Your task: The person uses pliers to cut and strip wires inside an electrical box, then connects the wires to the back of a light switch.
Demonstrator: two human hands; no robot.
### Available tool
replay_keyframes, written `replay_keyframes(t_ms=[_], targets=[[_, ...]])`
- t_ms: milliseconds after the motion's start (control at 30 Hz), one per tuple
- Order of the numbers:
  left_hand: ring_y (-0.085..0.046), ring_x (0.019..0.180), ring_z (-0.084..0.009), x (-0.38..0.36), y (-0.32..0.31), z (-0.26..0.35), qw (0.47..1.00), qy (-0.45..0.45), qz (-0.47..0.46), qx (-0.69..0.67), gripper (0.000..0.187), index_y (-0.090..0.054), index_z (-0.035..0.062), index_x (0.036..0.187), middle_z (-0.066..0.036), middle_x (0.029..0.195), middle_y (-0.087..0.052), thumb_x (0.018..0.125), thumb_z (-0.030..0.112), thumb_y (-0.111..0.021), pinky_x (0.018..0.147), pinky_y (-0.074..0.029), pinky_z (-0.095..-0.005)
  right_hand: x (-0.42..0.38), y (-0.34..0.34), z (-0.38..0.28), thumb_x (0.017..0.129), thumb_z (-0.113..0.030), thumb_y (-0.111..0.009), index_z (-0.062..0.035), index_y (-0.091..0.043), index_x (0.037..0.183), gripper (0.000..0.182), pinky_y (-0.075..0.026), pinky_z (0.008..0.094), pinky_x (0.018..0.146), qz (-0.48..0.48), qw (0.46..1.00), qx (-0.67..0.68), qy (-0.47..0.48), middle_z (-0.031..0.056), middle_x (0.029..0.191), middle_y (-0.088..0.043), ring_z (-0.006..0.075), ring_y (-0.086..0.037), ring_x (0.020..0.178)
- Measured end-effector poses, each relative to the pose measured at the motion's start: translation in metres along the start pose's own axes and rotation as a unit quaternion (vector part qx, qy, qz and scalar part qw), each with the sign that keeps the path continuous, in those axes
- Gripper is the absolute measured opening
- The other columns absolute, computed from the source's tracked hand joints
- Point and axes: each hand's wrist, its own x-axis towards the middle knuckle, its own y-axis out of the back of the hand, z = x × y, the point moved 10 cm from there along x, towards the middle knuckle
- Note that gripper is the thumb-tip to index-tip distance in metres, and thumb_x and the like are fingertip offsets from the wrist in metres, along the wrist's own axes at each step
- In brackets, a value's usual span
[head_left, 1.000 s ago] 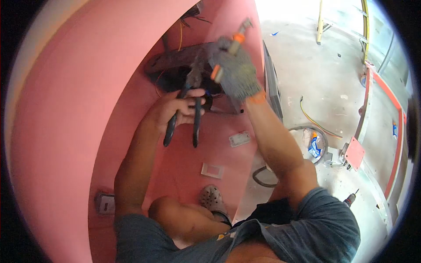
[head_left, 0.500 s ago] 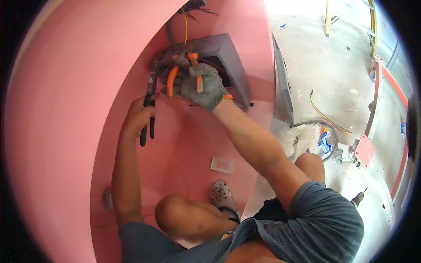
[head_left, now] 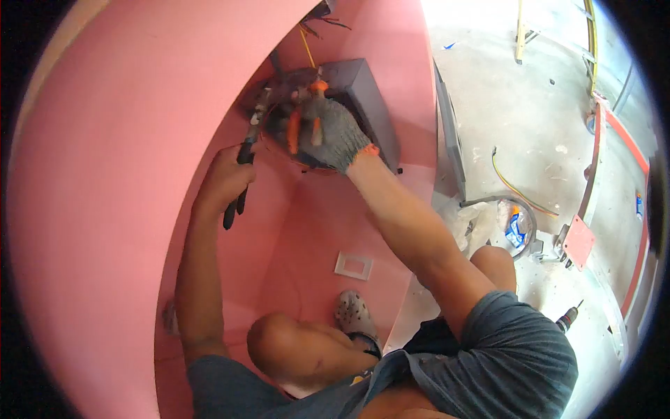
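The left hand (head_left: 227,180), bare, grips the black-handled tool (head_left: 245,152) by its handles, its metal head pointing up beside the left side of the grey box (head_left: 373,98). The right hand (head_left: 333,133), in a grey knitted glove, is closed around the orange-handled tool (head_left: 294,130) in front of the box; blur hides what that tool's tip touches. A yellow wire (head_left: 307,49) hangs just above the box. Farther out, the white frame (head_left: 354,266) lies below the box, and the coiled hose (head_left: 534,222) is to its lower right.
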Motion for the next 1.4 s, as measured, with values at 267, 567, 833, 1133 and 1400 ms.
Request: replay_keyframes(t_ms=[267,567,833,1133,1400], targets=[[-0.058,0.074,-0.0165,0.032,-0.048,0.085,0.997,-0.049,-0.053,-0.024,0.065,-0.061,0.0041,0.131,-0.009,0.083,-0.063,0.066,0.005,-0.053,0.069,-0.047,-0.0307,-0.027,0.04,-0.087,0.09,-0.026,-0.06,-0.0074,-0.063,0.109,0.026,-0.053,0.0435,0.074,0.138,0.816,-0.552,-0.104,0.0159,0.097,-0.067,0.0323,-0.066,0.085],[-0.056,0.079,-0.0154,0.046,-0.056,0.116,0.992,-0.084,-0.059,-0.068,0.063,-0.063,0.0035,0.127,-0.007,0.087,-0.06,0.065,0.003,-0.052,0.071,-0.046,-0.029,-0.024,0.032,-0.102,0.086,-0.034,-0.064,-0.0132,-0.065,0.113,0.034,-0.051,0.0472,0.081,0.114,0.715,-0.689,-0.01,0.0172,0.101,-0.067,0.035,-0.063,0.099],[-0.062,0.083,-0.0235,0.04,-0.068,0.121,0.945,-0.071,-0.131,-0.29,0.034,-0.06,0.0013,0.103,-0.012,0.099,-0.06,0.071,0.0,-0.047,0.077,-0.056,-0.0387,-0.026,0.007,-0.152,0.076,-0.021,-0.066,-0.0039,-0.063,0.115,0.042,-0.043,0.0501,0.088,0.196,0.565,-0.763,0.245,0.0169,0.12,-0.054,0.0387,-0.053,0.106],[-0.065,0.088,-0.0285,0.041,-0.073,0.142,0.865,-0.118,-0.191,-0.448,0.035,-0.06,0.0015,0.108,-0.016,0.109,-0.061,0.076,-0.004,-0.046,0.079,-0.059,-0.0442,-0.013,-0.003,-0.176,0.077,-0.015,-0.064,-0.0067,-0.064,0.111,0.035,-0.039,0.0529,0.09,0.174,0.455,-0.778,0.397,0.0135,0.127,-0.048,0.0396,-0.047,0.111],[-0.065,0.083,-0.0249,0.058,-0.065,0.124,0.91,-0.117,-0.148,-0.369,0.031,-0.06,0.0013,0.104,-0.014,0.104,-0.06,0.075,-0.004,-0.048,0.075,-0.06,-0.0399,0.012,0.004,-0.189,0.076,-0.017,-0.065,-0.0142,-0.066,0.112,0.036,-0.046,0.0448,0.091,0.028,0.457,-0.811,0.363,0.0094,0.121,-0.059,0.0299,-0.056,0.111]])
